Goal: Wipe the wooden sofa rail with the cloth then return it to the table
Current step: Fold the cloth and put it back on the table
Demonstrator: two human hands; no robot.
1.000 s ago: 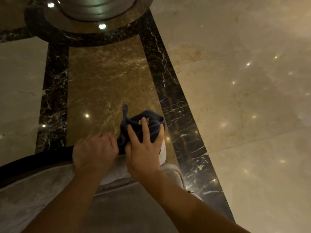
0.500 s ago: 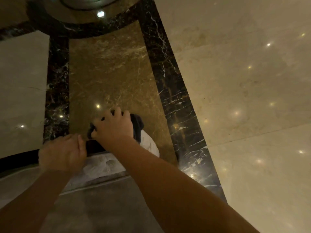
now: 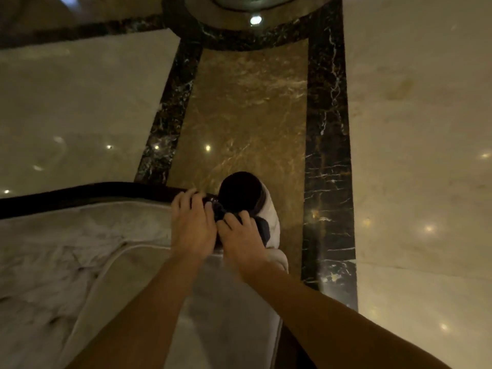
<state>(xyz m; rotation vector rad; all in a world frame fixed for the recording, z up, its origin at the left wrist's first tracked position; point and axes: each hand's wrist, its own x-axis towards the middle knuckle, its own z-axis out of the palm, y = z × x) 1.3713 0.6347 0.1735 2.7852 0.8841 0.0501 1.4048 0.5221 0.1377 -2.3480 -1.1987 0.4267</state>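
Note:
The dark wooden sofa rail (image 3: 87, 191) runs along the top of the pale sofa back and ends in a round dark scroll (image 3: 241, 191) at the sofa's corner. The dark blue cloth (image 3: 263, 230) is bunched just below that scroll, mostly hidden by my hands. My left hand (image 3: 193, 225) lies on the rail's end with its fingers curled over the cloth. Touching it, my right hand (image 3: 241, 239) grips the cloth from the right. No table is in view.
The pale upholstered sofa (image 3: 66, 257) fills the lower left, with a piped seat cushion (image 3: 226, 315) under my forearms. Beyond it lies polished marble floor with black veined bands (image 3: 327, 155) and a round column base (image 3: 253, 12) at the top.
My left hand has moved right along the rail and now meets my right hand at the cloth. My right hand has shifted toward me, uncovering the rail's round end.

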